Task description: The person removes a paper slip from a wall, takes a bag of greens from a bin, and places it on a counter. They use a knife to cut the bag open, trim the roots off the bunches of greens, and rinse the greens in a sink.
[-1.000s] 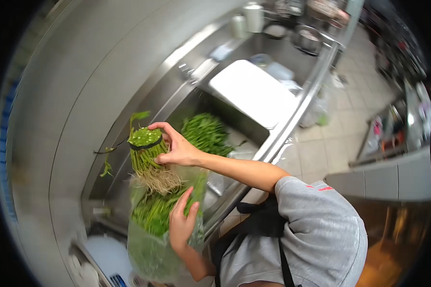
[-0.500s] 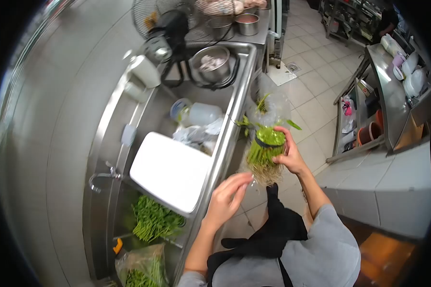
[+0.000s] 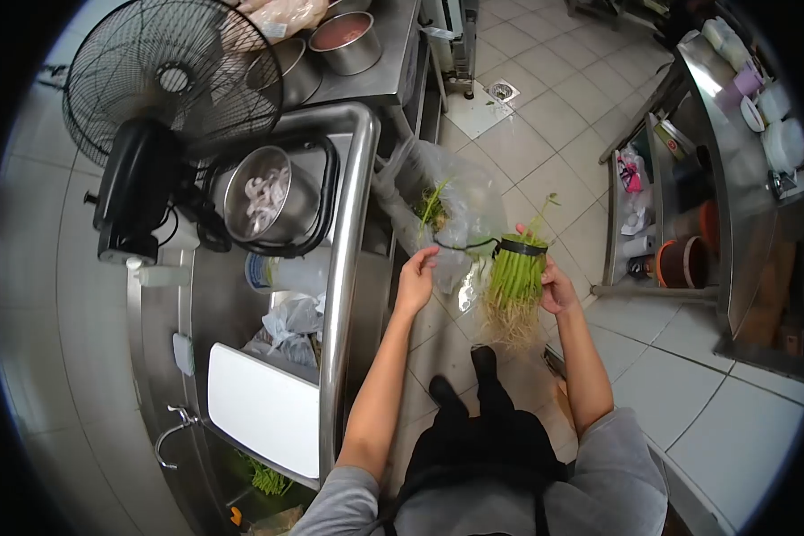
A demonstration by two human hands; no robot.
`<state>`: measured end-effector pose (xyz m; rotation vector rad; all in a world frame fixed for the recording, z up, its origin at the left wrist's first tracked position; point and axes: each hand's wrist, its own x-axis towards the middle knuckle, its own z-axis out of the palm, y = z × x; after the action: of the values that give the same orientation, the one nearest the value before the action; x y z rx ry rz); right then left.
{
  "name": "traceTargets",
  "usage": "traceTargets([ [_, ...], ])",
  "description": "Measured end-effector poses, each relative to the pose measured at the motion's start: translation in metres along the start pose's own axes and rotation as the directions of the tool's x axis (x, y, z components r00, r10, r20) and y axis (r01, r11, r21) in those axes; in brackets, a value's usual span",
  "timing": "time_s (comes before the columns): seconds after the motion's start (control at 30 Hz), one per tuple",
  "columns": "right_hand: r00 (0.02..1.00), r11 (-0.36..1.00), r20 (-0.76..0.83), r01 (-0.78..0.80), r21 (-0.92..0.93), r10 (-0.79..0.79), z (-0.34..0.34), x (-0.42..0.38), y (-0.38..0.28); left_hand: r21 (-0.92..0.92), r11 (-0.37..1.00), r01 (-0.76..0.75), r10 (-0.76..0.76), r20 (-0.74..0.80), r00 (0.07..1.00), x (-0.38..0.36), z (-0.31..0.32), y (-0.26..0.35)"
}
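My right hand [image 3: 556, 288] is wrapped round the right side of a bundle of green stems [image 3: 515, 278] with pale stringy roots hanging down. A black band [image 3: 521, 247] circles the bundle near its top, and a dark strand runs from it to the left. Near that strand's left end is my left hand [image 3: 417, 279], its fingers bent together; whether they pinch the strand is too small to tell. Behind the hands, a clear plastic bag [image 3: 473, 192] hangs beside the sink, with green scraps [image 3: 432, 213] inside.
On the left are the steel sink [image 3: 363, 179], a white board [image 3: 263, 409], a metal pot [image 3: 271, 192] and a black fan [image 3: 143, 170]. Greens [image 3: 268, 478] lie in the lower basin. A steel shelf unit [image 3: 732, 205] stands at the right.
The view has shifted, bringing the fan and bag closer. My left hand has moved up and away from the roots. A dark strand now stretches left from the band.
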<state>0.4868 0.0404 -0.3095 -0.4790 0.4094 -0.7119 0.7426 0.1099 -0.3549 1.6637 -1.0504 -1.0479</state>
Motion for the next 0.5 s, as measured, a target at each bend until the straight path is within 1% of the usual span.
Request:
traceTargets([
  [0.03, 1.0, 0.999, -0.009, 0.01, -0.046, -0.01, -0.003, 0.011, -0.003, 0.045, 0.998, 0.051, -0.051, 0.007, 0.999, 0.014, 0.002, -0.034],
  [0.13, 0.997, 0.985, -0.033, 0.057, -0.164, -0.063, 0.003, 0.053, -0.01, 0.148, 0.965, 0.217, -0.228, 0.055, 0.972, 0.04, 0.017, -0.073],
  [0.17, 0.996, 0.977, -0.041, 0.075, -0.2, -0.085, 0.005, 0.072, -0.009, 0.274, 0.936, 0.219, -0.245, 0.063, 0.967, 0.053, 0.022, -0.083],
  [0.2, 0.993, 0.961, -0.061, 0.086, -0.263, -0.105, 0.003, 0.094, -0.005, 0.204, 0.979, 0.012, -0.042, 0.146, 0.988, 0.068, 0.028, -0.102],
  [0.23, 0.989, 0.942, -0.082, 0.091, -0.324, -0.124, -0.001, 0.115, 0.0, 0.116, 0.975, -0.189, 0.162, 0.211, 0.964, 0.084, 0.036, -0.129],
  [0.27, 0.985, 0.918, -0.1, 0.094, -0.384, -0.143, -0.005, 0.135, 0.006, 0.309, 0.876, -0.37, 0.308, 0.23, 0.923, 0.099, 0.047, -0.154],
  [0.3, 0.978, 0.895, -0.119, 0.103, -0.435, -0.171, -0.009, 0.155, 0.013, 0.489, 0.709, -0.507, 0.447, 0.244, 0.861, 0.114, 0.058, -0.179],
  [0.37, 0.96, 0.839, -0.148, 0.127, -0.529, -0.238, -0.023, 0.198, 0.03, 0.643, 0.659, -0.391, 0.23, 0.322, 0.918, 0.136, 0.062, -0.201],
  [0.4, 0.954, 0.808, -0.111, 0.169, -0.565, -0.277, -0.034, 0.217, 0.042, 0.713, 0.618, -0.331, 0.106, 0.341, 0.934, 0.139, 0.066, -0.211],
  [0.47, 0.935, 0.738, -0.031, 0.259, -0.623, -0.354, -0.056, 0.257, 0.068, 0.84, 0.491, -0.23, -0.146, 0.34, 0.929, 0.142, 0.069, -0.227],
  [0.5, 0.941, 0.706, -0.041, 0.223, -0.672, -0.337, -0.063, 0.274, 0.087, 0.893, 0.409, -0.19, -0.275, 0.319, 0.907, 0.141, 0.069, -0.232],
])
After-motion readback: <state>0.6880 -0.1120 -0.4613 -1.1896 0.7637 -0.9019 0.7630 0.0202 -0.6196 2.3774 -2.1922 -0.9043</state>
